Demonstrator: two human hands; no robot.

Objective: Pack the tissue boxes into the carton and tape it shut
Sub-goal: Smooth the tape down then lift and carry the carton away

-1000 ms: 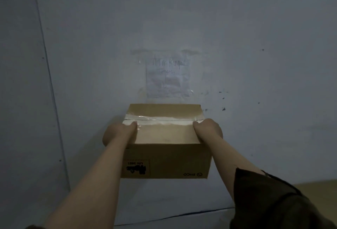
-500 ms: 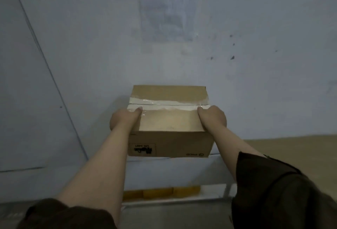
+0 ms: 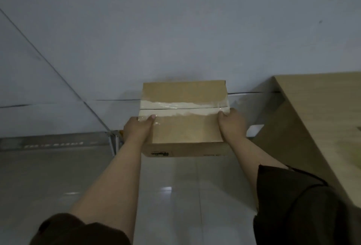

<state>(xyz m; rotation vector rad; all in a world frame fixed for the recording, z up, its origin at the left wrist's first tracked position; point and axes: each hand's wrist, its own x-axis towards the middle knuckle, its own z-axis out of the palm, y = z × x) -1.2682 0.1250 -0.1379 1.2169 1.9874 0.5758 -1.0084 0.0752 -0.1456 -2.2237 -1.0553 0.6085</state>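
A closed brown carton [image 3: 184, 127] hangs in mid-air in front of me, above a pale tiled floor. A strip of clear tape [image 3: 183, 107] runs across its top seam from side to side. My left hand [image 3: 137, 130] grips the carton's left side, thumb on top near the tape. My right hand [image 3: 232, 125] grips the right side the same way. No tissue boxes are visible; the carton's inside is hidden.
A grey-white wall [image 3: 175, 30] rises just behind the carton. A light wooden table [image 3: 316, 119] stands at the right, its corner close to my right hand. Glossy floor tiles [image 3: 185, 196] lie below. A metal frame leg [image 3: 114, 143] stands at the left.
The view has tipped downward: the paper note on the wall has left the frame, and the floor and table have come into view. Both hands keep the same grip on the carton.
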